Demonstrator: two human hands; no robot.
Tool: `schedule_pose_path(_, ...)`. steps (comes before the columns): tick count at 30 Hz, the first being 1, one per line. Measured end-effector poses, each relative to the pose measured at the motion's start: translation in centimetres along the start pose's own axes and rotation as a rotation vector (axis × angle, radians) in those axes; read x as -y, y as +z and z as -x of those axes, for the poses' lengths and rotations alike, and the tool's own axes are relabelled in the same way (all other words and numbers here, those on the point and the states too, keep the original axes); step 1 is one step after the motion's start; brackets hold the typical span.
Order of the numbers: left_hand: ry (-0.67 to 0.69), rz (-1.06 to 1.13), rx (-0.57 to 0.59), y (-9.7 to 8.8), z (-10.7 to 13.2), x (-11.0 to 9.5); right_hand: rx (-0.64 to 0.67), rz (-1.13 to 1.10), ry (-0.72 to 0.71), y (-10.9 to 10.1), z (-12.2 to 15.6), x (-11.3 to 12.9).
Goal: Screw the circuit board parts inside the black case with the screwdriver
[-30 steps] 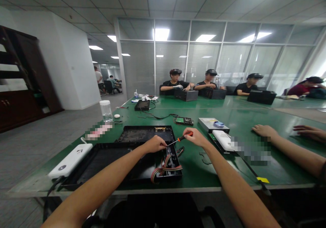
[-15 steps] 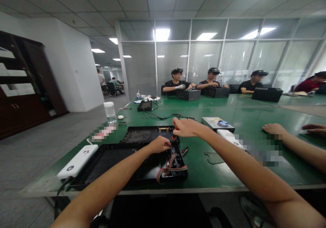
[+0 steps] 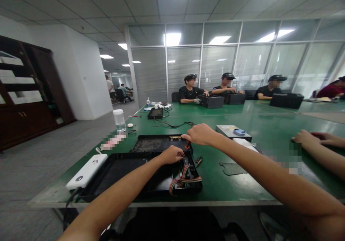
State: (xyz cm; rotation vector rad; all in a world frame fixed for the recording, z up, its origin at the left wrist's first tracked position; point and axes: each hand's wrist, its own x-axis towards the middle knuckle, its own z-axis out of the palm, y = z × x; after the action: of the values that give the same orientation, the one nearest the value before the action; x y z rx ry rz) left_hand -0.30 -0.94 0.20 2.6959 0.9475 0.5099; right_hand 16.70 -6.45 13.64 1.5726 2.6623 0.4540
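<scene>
"Head view, my only post. What's the step?"

"Screw work, I'd judge. Screwdriver point(image 3: 187, 145) stands at the far right corner of the near black case point(image 3: 118, 165). Loosening or tightening, can't tell; tip hidden."

"Next move?"

"Seems to call for an upright shaft, firm downward pressure and a turn of the right wrist, left fingertips clear of the tip."

"Grips?"

"Right hand point(image 3: 202, 134) curled around the screwdriver from above, back of the hand up. Left hand point(image 3: 170, 155): thumb and fingers drawn in near the shaft, but can't tell whether they pinch anything."

"Arms?"

"Left arm point(image 3: 115, 190) slants from near left, low across the case. Right arm point(image 3: 242, 154) reaches in from near right, its hand higher than the other."

"Surroundings?"

"Striped ribbon cable point(image 3: 185, 180) loops at the case's near right corner. Second black case point(image 3: 151, 144) just beyond, on the far side. White device point(image 3: 87, 171) along the left. A co-worker's hand point(image 3: 306, 140) well apart, off right."
</scene>
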Motion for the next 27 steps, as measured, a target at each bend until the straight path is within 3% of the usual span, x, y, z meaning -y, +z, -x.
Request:
schedule_pose_path(2, 0.017, -0.004, -0.008, 0.2, 0.0, 0.2, -0.016, 0.015, 0.049, 0.0, 0.0, 0.0)
schedule_pose_path(6, 0.061, -0.019, -0.013, 0.4, -0.1, 0.7, 0.018, -0.072, -0.073, 0.1, -0.2, 0.2)
schedule_pose_path(10, 0.055, -0.05, 0.015, 0.4, -0.1, 0.7, -0.035, 0.027, 0.026, 0.3, -0.1, 0.4)
schedule_pose_path(13, 0.096, -0.116, 0.029, 0.3, 0.1, 0.3, -0.005, -0.053, -0.043, 0.9, 0.2, -0.6)
schedule_pose_path(16, 0.169, -0.194, 0.025, 0.1, 0.4, -0.3, -0.045, -0.158, -0.002, 2.8, 0.5, -2.8)
schedule_pose_path(19, 0.197, -0.248, 0.045, 0.0, 0.6, -0.7, -0.137, -0.513, 0.037, 6.9, 0.9, -5.4)
schedule_pose_path(22, 0.21, -0.273, 0.061, -0.3, 0.8, -1.0, -0.192, -1.128, 0.193, 12.3, 1.2, -7.3)
schedule_pose_path(25, 0.225, -0.231, 0.027, -1.1, 0.8, -1.0, -0.445, -1.605, 0.415, 16.4, 1.3, -7.9)
schedule_pose_path(27, 0.199, -0.155, 0.007, -2.1, 0.8, -0.7, -0.548, -1.778, 0.468, 17.5, 1.2, -7.7)
